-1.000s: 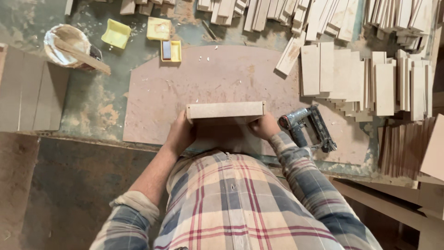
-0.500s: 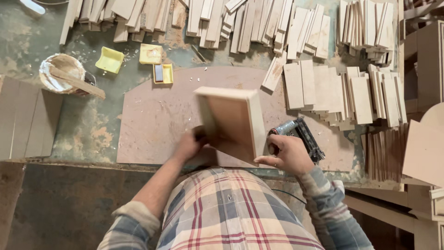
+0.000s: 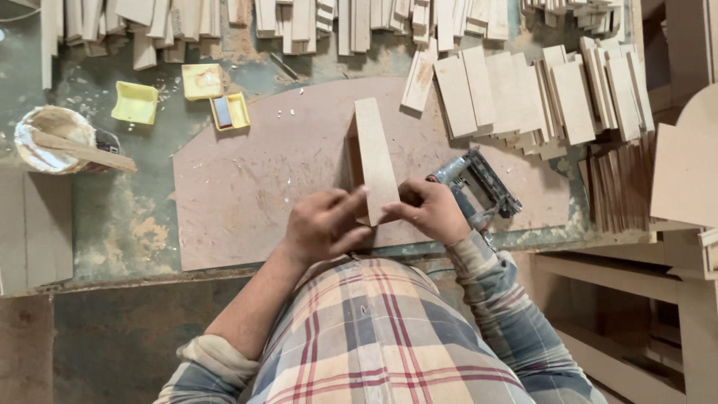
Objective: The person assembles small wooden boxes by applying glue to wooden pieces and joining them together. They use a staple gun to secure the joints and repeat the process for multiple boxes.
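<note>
A small open wooden box (image 3: 372,157) made of pale fibreboard stands on edge on a brown work board (image 3: 254,187), its long side running away from me. My left hand (image 3: 325,224) presses its near left corner with fingers spread. My right hand (image 3: 430,211) grips the near right end of the same box. A metal nail gun (image 3: 479,183) lies just right of my right hand, touching nothing I hold.
Cut fibreboard strips (image 3: 523,93) lie stacked to the right and along the far edge. A glue bucket with a stick (image 3: 56,142) sits at far left, near yellow trays (image 3: 134,102). More boards and a wooden frame (image 3: 673,262) stand to the right.
The box was turned from lying crosswise in both hands to standing on edge, pointing away from me. Both hands shifted to its near end.
</note>
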